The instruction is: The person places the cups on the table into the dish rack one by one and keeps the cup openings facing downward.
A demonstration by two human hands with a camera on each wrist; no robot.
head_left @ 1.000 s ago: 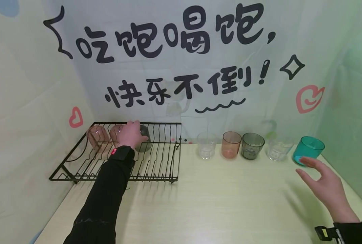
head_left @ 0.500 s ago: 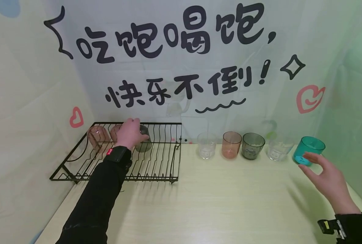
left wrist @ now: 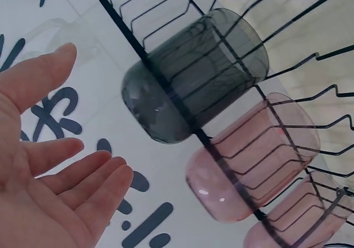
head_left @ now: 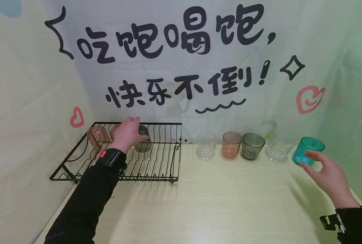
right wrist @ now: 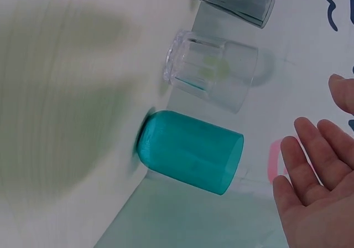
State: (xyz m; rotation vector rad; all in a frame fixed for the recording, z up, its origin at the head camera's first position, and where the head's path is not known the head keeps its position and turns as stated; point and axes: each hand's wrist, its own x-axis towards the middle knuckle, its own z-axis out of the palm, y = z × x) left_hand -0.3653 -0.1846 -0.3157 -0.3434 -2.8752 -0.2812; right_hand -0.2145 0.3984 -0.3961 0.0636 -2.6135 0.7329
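In the left wrist view a grey glass point(left wrist: 193, 76) stands upside down in the black wire rack point(left wrist: 113, 18), with a pink glass point(left wrist: 251, 159) beside it and another pink glass point(left wrist: 310, 215) beyond. My left hand point(head_left: 127, 134) is over the rack by the grey glass; its fingers point(left wrist: 102, 170) are spread and apart from the glass. My right hand point(head_left: 331, 178) hovers before the upright teal glass point(right wrist: 191, 151), fingers relaxed, thumb apart, holding nothing. A gap shows between hand and glass in the right wrist view.
Left of the teal glass, a clear glass point(head_left: 279, 150), a grey glass point(head_left: 253, 146), an orange-pink glass point(head_left: 231, 145) and another clear glass point(head_left: 206, 145) line the back of the pale table point(head_left: 223, 206). A cloth backdrop point(head_left: 174, 64) with lettering hangs behind.
My left hand has shifted slightly up and left, its forearm swinging left. The right hand has drifted slightly up and right. The glasses stay where they were.
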